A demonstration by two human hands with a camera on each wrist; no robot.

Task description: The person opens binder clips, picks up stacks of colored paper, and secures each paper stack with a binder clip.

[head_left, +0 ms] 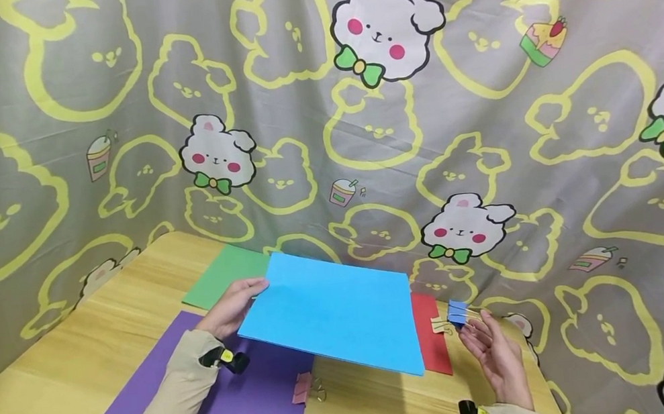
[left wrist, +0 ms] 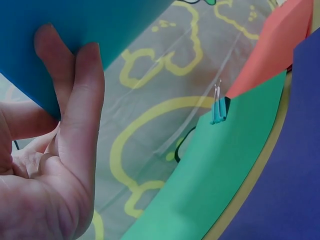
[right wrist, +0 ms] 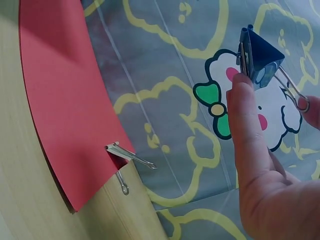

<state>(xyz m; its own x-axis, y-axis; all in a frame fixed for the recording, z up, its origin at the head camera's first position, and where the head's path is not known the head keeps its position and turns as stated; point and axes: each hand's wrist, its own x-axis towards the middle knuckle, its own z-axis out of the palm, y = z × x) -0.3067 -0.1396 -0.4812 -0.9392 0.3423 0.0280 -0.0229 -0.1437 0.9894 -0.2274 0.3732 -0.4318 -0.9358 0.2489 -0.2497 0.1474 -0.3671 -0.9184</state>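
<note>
Raised and tilted above the table, a stack of blue paper sheets [head_left: 337, 314] is pinched at its left edge by my left hand [head_left: 230, 309]. In the left wrist view two fingers [left wrist: 87, 90] lie against the underside of the blue paper. On the right, my right hand [head_left: 493, 348] holds a blue binder clip [head_left: 457, 313] by its wire handles. The right wrist view shows the clip [right wrist: 260, 55] between the thumb and the fingers, apart from any paper.
Purple paper [head_left: 249, 404] with a pink binder clip [head_left: 302, 387] lies at the front. Green paper [head_left: 223, 272] with a teal clip [left wrist: 219, 110] lies behind it. Red paper [head_left: 432, 331] with a cream clip [head_left: 439, 325] is on the right. A patterned curtain [head_left: 300, 136] hangs behind the table [head_left: 43, 406].
</note>
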